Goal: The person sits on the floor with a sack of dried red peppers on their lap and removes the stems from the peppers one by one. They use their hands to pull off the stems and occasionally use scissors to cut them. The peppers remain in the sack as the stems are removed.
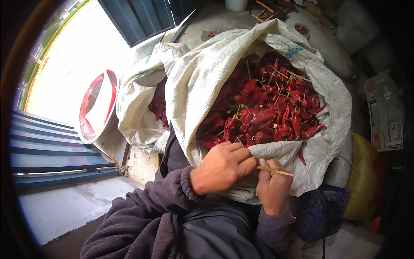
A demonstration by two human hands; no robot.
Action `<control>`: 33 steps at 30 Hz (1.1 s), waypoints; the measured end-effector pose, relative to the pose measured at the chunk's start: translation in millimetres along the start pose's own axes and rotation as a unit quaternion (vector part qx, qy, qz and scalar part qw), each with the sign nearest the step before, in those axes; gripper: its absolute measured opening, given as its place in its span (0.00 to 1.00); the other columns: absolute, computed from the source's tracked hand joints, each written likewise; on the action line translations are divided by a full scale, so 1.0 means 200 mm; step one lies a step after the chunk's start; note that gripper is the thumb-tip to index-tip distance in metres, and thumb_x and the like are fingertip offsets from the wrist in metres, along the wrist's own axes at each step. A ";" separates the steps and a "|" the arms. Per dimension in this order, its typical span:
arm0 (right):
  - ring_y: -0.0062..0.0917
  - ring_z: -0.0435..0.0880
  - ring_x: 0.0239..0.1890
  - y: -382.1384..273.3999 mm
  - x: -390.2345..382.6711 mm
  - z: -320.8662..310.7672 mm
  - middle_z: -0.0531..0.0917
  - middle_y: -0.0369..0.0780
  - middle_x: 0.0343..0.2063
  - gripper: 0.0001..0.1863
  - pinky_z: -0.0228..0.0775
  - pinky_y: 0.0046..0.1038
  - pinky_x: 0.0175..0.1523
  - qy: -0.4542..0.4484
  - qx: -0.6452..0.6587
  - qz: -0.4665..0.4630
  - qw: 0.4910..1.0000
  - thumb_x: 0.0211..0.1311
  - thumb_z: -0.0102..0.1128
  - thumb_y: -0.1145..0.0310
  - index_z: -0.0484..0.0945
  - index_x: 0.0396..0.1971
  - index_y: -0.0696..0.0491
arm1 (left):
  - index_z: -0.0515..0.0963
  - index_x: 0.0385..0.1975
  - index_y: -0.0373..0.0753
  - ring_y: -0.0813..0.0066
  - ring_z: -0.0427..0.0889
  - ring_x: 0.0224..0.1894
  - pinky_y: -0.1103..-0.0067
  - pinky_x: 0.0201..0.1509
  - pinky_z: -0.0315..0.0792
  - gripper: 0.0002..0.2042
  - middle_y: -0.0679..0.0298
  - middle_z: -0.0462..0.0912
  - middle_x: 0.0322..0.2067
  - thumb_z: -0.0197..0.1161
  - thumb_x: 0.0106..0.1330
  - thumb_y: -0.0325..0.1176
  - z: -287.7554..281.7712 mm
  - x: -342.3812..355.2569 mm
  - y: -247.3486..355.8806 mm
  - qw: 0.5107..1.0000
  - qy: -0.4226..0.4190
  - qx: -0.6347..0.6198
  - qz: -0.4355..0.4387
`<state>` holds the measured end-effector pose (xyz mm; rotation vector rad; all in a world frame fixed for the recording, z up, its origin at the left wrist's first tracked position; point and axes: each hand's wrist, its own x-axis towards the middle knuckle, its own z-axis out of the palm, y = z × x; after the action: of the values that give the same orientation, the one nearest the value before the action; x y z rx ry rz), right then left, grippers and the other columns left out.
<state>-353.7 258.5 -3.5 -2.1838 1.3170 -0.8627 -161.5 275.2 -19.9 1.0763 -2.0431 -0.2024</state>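
Observation:
A big white woven sack (pixel 202 82) stands in front of me, its mouth rolled back around a heap of dried red chili peppers (pixel 258 116) with pale stems. My left hand (pixel 224 166) is closed at the sack's near rim, its fingers curled under. Whatever those fingers grip is hidden. Close beside it, my right hand (pixel 272 185) is shut on a thin wooden stick (pixel 280 172), the thumb pointing up. The stick's left end reaches the left hand's fingertips. One chili (pixel 302 155) hangs over the sack's near rim.
A second white sack (pixel 138 103) with chilies leans at the left, beside a round red-and-white basin (pixel 98 105). Blue corrugated metal panels (pixel 60 146) flank a bright opening. At the right are a dark blue plastic crate (pixel 321 211), a yellowish sack (pixel 364 177) and a grey plastic case (pixel 386 112).

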 end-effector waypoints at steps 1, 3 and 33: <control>0.47 0.80 0.23 -0.01 0.01 -0.02 0.78 0.47 0.19 0.15 0.69 0.42 0.27 -0.003 0.009 0.000 1.000 0.71 0.64 0.67 0.76 0.24 0.56 | 0.80 0.40 0.36 0.61 0.77 0.29 0.68 0.30 0.72 0.17 0.62 0.73 0.27 0.67 0.48 0.31 0.00 0.01 0.00 1.000 0.012 -0.012 0.001; 0.47 0.80 0.23 -0.02 0.03 -0.04 0.78 0.47 0.19 0.14 0.69 0.42 0.27 -0.015 0.053 -0.008 0.998 0.70 0.63 0.68 0.76 0.24 0.56 | 0.80 0.42 0.36 0.59 0.77 0.29 0.67 0.31 0.72 0.20 0.60 0.74 0.28 0.69 0.45 0.27 -0.03 0.03 0.00 0.997 0.015 -0.069 -0.026; 0.15 0.73 0.19 0.23 0.09 0.29 0.89 0.42 0.36 0.21 0.60 0.18 0.21 -0.079 0.728 0.222 0.644 0.78 0.53 0.55 0.80 0.53 0.59 | 0.78 0.44 0.36 0.78 0.72 0.25 0.80 0.31 0.69 0.10 0.67 0.75 0.26 0.61 0.76 0.37 -0.59 -0.24 -0.44 0.779 0.366 -0.328 -0.391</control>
<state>-335.5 224.1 -69.0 -0.5653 0.5047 -0.9263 -7.4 280.9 -10.3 1.2067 -0.6422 -0.7265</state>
